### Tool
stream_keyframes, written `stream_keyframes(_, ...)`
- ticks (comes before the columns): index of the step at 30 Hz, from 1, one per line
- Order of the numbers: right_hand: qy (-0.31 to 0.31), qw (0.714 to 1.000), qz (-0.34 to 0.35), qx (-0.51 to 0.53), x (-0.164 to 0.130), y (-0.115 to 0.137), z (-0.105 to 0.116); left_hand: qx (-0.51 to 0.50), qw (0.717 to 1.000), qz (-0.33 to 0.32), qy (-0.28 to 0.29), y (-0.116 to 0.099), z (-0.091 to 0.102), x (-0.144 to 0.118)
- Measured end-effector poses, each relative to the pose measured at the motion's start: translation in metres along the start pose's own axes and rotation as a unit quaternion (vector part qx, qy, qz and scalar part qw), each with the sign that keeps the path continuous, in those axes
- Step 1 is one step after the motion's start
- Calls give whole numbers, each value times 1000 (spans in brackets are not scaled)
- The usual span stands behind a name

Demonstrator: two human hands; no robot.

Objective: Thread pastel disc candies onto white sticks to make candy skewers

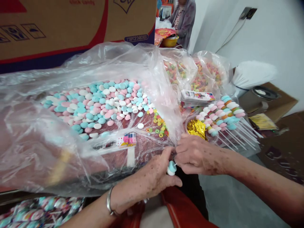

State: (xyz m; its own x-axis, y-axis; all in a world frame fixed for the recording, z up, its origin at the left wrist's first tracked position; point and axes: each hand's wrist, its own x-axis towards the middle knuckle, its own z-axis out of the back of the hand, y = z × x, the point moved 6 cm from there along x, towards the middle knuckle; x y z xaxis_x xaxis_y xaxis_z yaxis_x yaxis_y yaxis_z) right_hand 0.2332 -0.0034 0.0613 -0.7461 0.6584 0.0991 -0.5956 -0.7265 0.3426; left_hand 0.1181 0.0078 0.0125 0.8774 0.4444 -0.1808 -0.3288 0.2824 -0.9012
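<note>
Low at the centre, my left hand [155, 172] is closed around small blue and white marshmallow candies [171, 167]. Its thumb stretches out below them. Close against it, my right hand [198, 155] is a fist, and a short bit of thin white stick [175, 164] shows between it and the candies. Most of that stick is hidden by the fingers. Beyond my hands, a pile of pink, white and blue marshmallows [102, 103] lies in a clear plastic sheet, with small coloured candy rings [161, 125] beside it.
Finished candy skewers [224, 114] rest at the right by a tub of gold ties [196, 128]. Behind are printed cards [197, 96], bags of gummy rings [206, 72] and a metal mug [253, 101]. A large carton [78, 28] stands behind; wrapped candies [40, 212] lie lower left. Another person [186, 22] works farther back.
</note>
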Motion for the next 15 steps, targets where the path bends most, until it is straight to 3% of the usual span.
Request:
stream_keyframes(4,-56,997,2,62,-4,-6,12,-105,993,47,-13,-11,16,-4)
stream_keyframes(7,-65,992,-6,108,-9,-13,13,-166,981,94,-29,-12,35,-19)
stream_keyframes(9,-75,990,-12,118,-12,-16,12,-197,972,131,-12,-8,40,-32)
stream_keyframes(15,-82,994,0,73,-12,-16,13,-323,907,240,125,13,13,-51)
